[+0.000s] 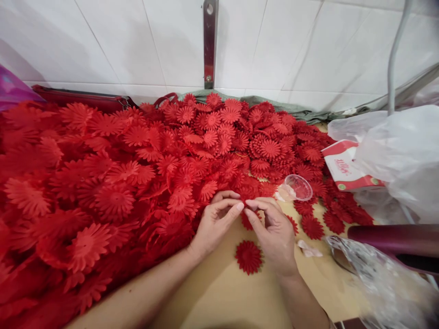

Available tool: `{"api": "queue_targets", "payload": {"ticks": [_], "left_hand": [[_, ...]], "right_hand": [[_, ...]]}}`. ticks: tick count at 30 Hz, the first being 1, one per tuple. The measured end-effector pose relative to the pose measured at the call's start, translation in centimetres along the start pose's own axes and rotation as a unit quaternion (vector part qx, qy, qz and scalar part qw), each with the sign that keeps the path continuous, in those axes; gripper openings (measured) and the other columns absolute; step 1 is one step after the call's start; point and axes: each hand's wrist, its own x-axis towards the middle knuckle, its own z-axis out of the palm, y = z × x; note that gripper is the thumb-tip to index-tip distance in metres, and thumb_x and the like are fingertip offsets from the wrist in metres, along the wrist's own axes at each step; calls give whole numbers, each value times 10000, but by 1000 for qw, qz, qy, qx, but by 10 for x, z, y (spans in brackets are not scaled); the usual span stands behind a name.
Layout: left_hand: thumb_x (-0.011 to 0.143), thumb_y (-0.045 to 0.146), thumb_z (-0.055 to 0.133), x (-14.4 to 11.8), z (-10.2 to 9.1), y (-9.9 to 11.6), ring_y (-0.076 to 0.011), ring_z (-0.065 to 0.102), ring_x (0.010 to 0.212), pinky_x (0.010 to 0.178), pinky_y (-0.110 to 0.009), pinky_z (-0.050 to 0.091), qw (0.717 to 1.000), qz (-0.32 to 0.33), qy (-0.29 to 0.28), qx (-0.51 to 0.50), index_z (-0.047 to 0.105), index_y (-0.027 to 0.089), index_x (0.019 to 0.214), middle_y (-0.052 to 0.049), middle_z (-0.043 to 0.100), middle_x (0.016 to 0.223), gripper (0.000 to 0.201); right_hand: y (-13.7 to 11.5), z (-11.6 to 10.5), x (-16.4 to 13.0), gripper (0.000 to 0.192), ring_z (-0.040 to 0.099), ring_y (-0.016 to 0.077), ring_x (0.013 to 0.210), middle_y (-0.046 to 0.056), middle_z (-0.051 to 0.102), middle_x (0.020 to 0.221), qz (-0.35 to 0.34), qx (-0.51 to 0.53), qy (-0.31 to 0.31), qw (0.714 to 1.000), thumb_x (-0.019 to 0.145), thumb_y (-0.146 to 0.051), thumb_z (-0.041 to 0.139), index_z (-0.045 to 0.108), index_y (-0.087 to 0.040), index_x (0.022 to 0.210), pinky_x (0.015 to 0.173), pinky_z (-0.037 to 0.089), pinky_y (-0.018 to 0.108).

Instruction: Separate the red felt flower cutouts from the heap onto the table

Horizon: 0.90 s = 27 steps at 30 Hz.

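Observation:
My left hand (pixel 219 217) and my right hand (pixel 274 228) meet fingertip to fingertip above the tan table surface (pixel 212 292). Each pinches with thumb and forefinger, and whatever lies between the tips is too small to make out against the red behind. Just below them a single dark red artificial flower layer (pixel 248 257) lies flat. Another red flower layer (pixel 249 220) shows partly under the fingers. Close to my left hand rises a large heap of red petal layers (pixel 116 196), spreading over the left side and back.
A clear plastic cup (pixel 302 187) lies beyond my right hand. To the right are a red and white box (pixel 350 167), white plastic bags (pixel 408 151), crumpled clear wrap (pixel 377 278) and a purple cylindrical object (pixel 387 240). A tiled wall (pixel 274 45) closes off the back.

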Motion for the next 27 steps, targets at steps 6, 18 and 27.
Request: {"api": "queue_targets", "payload": {"ticks": [6,18,27], "left_hand": [[892,343,684,1,0,2,-185,616,1025,968,-309,476,1000,-7,-15,-14,759,177,843,-71,653,1028,188],[836,282,689,1,4,7,-123,577,732,717,-232,486,999,-48,-5,-12,670,155,833,-11,656,783,129],[810,304,686,1,6,8,-113,538,664,647,-225,468,999,-50,9,6,652,160,784,5,619,722,150]], "right_hand": [[-1,0,0,126,635,148,990,13,650,1012,-23,-35,9,999,925,-214,677,724,-276,1023,899,516,293],[-6,0,1,137,695,151,924,21,727,963,-95,-92,11,991,917,-133,655,716,-239,980,866,566,299],[-10,0,1,137,704,156,895,26,740,935,-108,-104,14,989,908,-125,658,718,-237,959,849,580,302]]}}
